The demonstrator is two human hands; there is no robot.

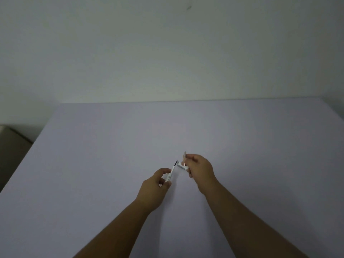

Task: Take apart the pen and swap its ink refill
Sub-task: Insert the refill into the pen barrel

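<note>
My left hand (155,189) grips a white pen barrel (169,176) over the middle of the table, with a thin refill tip (175,163) sticking out of its upper end and pointing up and to the right. My right hand (200,171) is closed on small pale pen parts: a short silvery-white piece (181,165) facing the refill tip, and a slim translucent piece (184,156) standing up between the fingertips. A narrow gap separates the refill tip from the silvery piece. The parts are small and blurred, so their exact shape is unclear.
The pale lavender table (111,146) stretches wide around both hands. Its far edge meets a plain light wall (167,53). A dark floor area and a beige box edge (11,138) lie past the table's left edge.
</note>
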